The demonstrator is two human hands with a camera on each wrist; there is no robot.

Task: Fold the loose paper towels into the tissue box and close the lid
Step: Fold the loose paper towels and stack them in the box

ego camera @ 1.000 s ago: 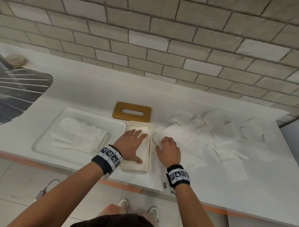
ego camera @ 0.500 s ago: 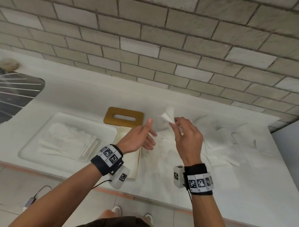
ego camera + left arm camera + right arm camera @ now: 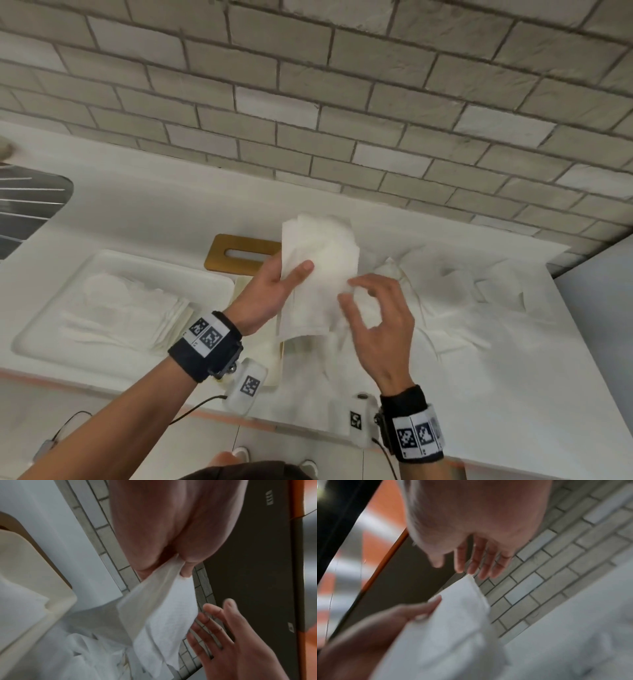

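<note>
My left hand [image 3: 291,275] holds a white paper towel [image 3: 320,263] upright above the counter, thumb across its front; the left wrist view shows the towel [image 3: 159,609] pinched at its top edge. My right hand [image 3: 363,301] hovers at the towel's right edge with fingers spread and straight [image 3: 471,566], gripping nothing. The cream tissue box [image 3: 242,289] lies below my hands, mostly hidden. Its brown slotted lid [image 3: 236,255] lies flat behind it. A heap of loose paper towels [image 3: 462,301] covers the counter to the right.
A white tray [image 3: 44,318] with folded towels [image 3: 137,305] sits left of the box. A sink [image 3: 27,209] with a metal rack is at the far left. A brick wall [image 3: 342,102] backs the counter, whose front edge is near my wrists.
Both hands rose from the box and counter. The right hand lifted a towel by its corner, then let go; the left hand now holds it higher, unfolded and upright.
</note>
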